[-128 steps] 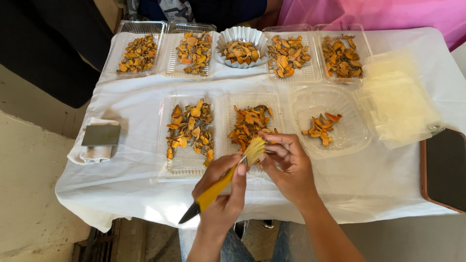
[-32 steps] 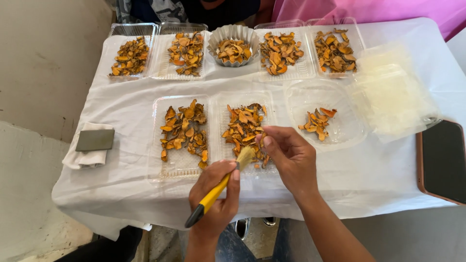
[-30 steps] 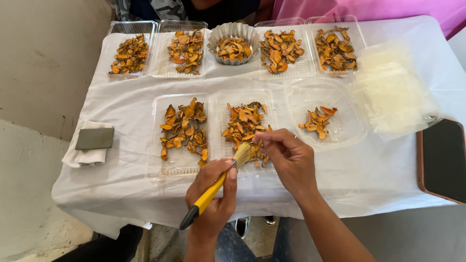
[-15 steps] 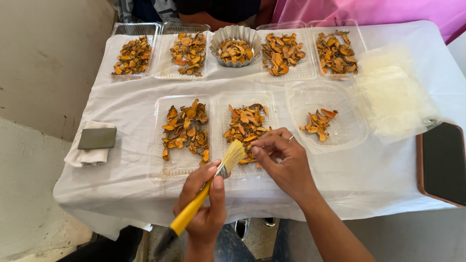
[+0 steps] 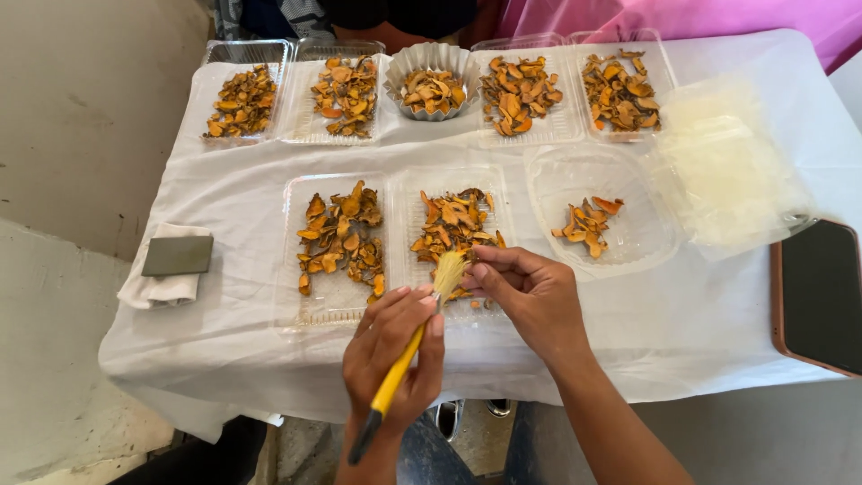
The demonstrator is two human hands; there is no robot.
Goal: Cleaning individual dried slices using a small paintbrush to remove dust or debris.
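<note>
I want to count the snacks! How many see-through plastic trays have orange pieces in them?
7. Four clear plastic trays sit along the far edge; three sit nearer. The fluted silver foil cup is not counted.

One head-worn camera looks steeply down, from near, over the hands at the white-clothed table (image 5: pixel 628 350).

Table (image 5: pixel 700 350) under white cloth. Far row: 4 clear trays (image 5: pixel 346 90), 1 foil cup (image 5: pixel 433 83). Near row: 3 trays (image 5: pixel 337 242). Right: bag stack (image 5: pixel 727 171), dark tablet (image 5: pixel 819 296). Left: grey block on folded cloth (image 5: pixel 177 256).
</note>
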